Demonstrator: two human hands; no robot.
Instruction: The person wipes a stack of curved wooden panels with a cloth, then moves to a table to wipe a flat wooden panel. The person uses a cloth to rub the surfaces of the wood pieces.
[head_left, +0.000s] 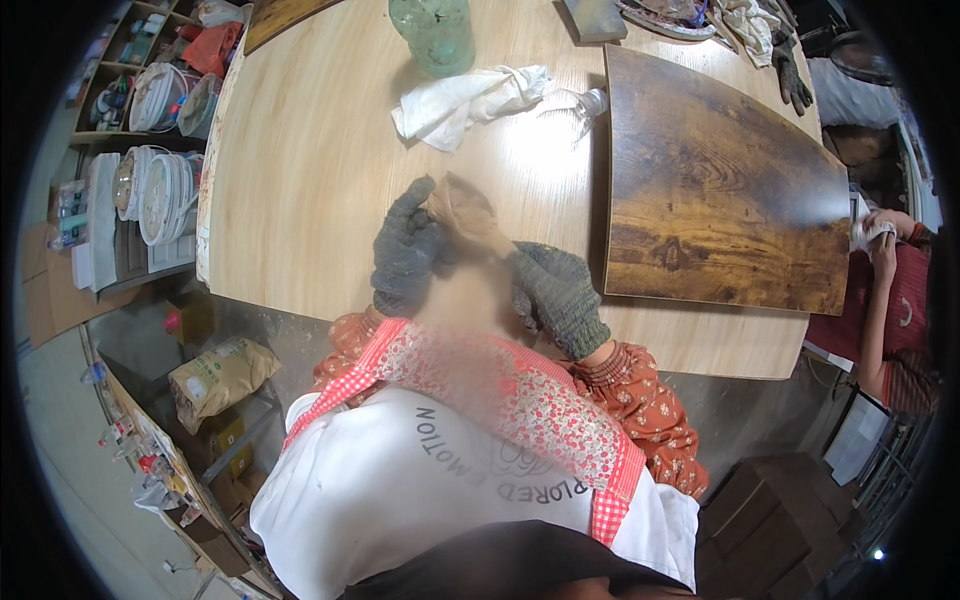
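Both my hands wear grey knitted gloves and meet over the near edge of a light wooden table [300, 180]. My left hand [405, 255] and my right hand [555, 290] together hold a small tan-brown piece [462, 212], blurred, that sticks up between the fingers. What the piece is I cannot tell. A dark brown wooden board [720, 190] lies flat on the table just right of my right hand.
A crumpled white cloth [470, 100], a clear plastic bottle lying down [580, 103] and a green glass jar [432, 35] sit farther back. Shelves with round clock faces [155, 195] stand left. Another person in red [895, 320] sits at right. A brown sack [220, 375] lies below.
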